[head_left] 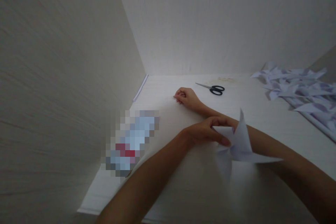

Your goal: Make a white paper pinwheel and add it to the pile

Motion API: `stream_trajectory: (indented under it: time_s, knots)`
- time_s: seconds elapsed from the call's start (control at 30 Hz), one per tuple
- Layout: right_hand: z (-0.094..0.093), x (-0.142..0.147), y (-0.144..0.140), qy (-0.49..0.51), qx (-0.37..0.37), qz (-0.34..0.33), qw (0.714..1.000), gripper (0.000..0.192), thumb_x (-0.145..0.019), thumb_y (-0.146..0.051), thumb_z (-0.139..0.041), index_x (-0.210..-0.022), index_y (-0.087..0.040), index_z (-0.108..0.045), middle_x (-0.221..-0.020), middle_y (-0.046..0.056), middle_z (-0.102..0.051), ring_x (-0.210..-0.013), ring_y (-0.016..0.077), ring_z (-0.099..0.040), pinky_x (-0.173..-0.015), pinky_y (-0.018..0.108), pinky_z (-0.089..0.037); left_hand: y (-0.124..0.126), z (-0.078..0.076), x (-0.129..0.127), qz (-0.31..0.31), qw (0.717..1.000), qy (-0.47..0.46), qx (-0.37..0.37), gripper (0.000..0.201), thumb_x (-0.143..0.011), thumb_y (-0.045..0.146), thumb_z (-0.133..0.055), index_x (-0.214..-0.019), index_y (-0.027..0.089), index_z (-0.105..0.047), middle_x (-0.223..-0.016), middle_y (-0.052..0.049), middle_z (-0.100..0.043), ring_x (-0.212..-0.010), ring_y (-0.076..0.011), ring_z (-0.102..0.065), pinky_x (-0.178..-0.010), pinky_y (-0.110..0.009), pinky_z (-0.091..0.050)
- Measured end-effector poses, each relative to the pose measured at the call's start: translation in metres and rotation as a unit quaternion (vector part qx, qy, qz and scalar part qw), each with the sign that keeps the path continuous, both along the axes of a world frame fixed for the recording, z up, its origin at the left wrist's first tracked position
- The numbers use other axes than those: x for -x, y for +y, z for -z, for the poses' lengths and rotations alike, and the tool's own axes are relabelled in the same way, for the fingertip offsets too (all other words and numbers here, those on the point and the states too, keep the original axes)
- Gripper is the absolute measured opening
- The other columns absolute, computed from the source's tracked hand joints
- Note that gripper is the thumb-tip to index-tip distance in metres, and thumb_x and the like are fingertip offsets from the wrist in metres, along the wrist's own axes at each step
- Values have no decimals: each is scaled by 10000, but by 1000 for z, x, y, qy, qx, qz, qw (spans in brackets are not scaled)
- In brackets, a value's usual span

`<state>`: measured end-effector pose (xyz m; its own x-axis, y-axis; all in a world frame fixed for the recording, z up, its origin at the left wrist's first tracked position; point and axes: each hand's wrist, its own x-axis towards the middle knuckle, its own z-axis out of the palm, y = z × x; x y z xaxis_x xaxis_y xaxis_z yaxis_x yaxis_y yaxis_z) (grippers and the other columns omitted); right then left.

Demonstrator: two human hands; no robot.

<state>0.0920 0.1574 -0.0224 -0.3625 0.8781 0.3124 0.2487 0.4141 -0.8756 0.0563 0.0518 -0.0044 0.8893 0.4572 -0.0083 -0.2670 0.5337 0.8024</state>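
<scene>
My left hand (pixel 207 131) holds a white paper pinwheel (pixel 243 143) near its centre, between thumb and fingers. The pinwheel's pointed blades spread up, right and down, in front of my right forearm. Beyond it, my right hand (pixel 187 98) reaches across to the left, low over the white tabletop. Its fingers are curled in, with thumb and fingertip pinched; anything between them is too small to make out. Scissors (pixel 214 89) with black handles lie just past my right hand, blades towards the left.
Several white paper pinwheels (pixel 301 87) lie heaped at the right, with white sticks (pixel 312 120) under them. A thin white strip (pixel 140 87) lies along the left wall. A blurred-out bluish and red item (pixel 136 136) sits at the left. Pale walls stand left and behind.
</scene>
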Motion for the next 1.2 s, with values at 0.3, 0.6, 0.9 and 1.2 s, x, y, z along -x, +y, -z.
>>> stream_trajectory:
  time_s: [0.3,0.6,0.9,1.2]
  knots:
    - [0,-95,-53,149,117,187,964,222,-524,-295,-713,-643,-139,-609,-559,17,-620,-512,144,-585,-473,250,-463,8,1,-9,-249,968,0,45,372,-399,121,-746,-744,141,-607,-630,23,-599,-550,-70,-545,-576,-196,-432]
    - [-2,-144,-117,176,9,293,940,143,-685,-292,-629,-658,-169,-562,-469,-33,-544,-375,62,-444,-364,187,-347,11,-1,-15,-514,850,100,-63,338,-463,166,-713,-748,163,-532,-606,34,-615,-524,-95,-565,-546,-227,-454]
    - [-5,-125,-129,7,-124,238,963,129,-762,-264,-554,-823,-167,-611,-694,28,-677,-618,142,-646,-556,248,-521,13,4,-13,-579,789,170,-116,321,-494,167,-691,-769,158,-526,-629,19,-639,-515,-104,-588,-499,-205,-448]
    - [-12,-123,-138,-127,-288,260,913,91,-751,-167,-529,-729,-152,-617,-538,-8,-618,-454,83,-552,-468,182,-429,8,3,-15,-564,774,231,-175,284,-523,175,-675,-764,157,-527,-640,7,-652,-575,-147,-632,-510,-226,-490]
